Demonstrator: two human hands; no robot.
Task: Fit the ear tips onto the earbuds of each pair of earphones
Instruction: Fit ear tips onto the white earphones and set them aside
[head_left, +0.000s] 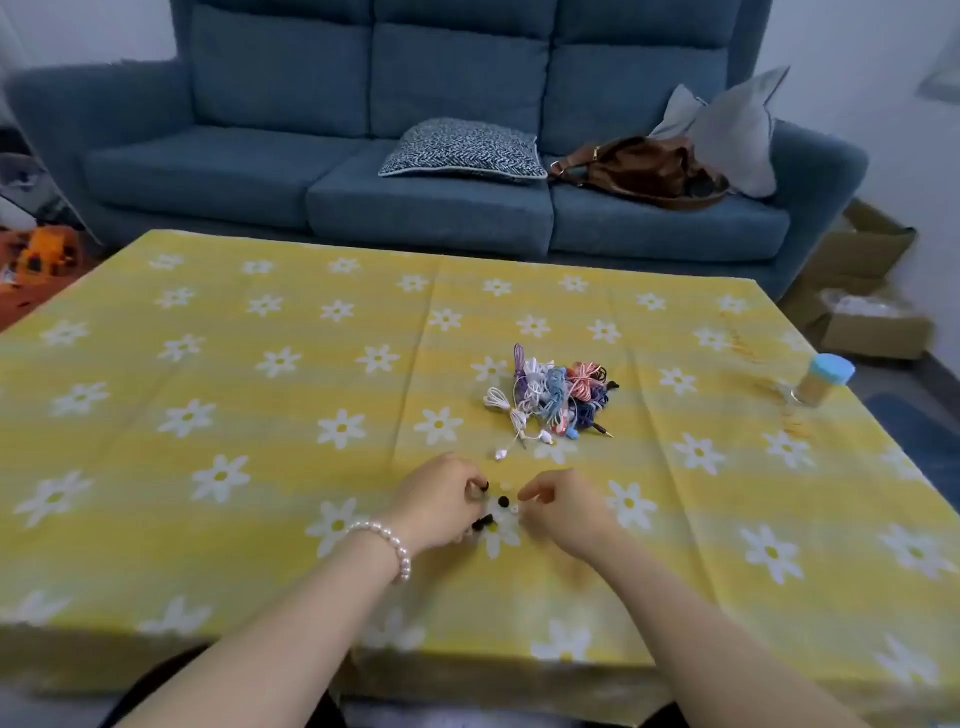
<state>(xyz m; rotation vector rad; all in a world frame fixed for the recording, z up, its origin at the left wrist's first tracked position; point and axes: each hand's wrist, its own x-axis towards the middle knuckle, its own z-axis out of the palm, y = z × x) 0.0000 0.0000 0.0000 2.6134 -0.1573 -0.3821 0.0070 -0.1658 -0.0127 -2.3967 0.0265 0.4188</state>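
A tangled pile of earphones (550, 397) in white, purple, blue, red and dark cords lies on the yellow daisy tablecloth (260, 415), right of centre. White earbuds trail from its near side (501, 453). Closer to me, small loose ear tips lie between my hands, one black ear tip (503, 502) and a white ear tip (514, 510) among them. My left hand (441, 501) pinches a small black ear tip at its fingertips, with more black tips under its palm. My right hand (563, 512) rests curled beside the tips, its fingertips touching the white one.
A clear jar with a blue lid (823, 382) stands near the table's right edge. Behind the table is a blue sofa (415, 156) with a patterned cushion (462, 150) and a brown bag (639, 171). Cardboard boxes (872, 327) sit on the floor at right.
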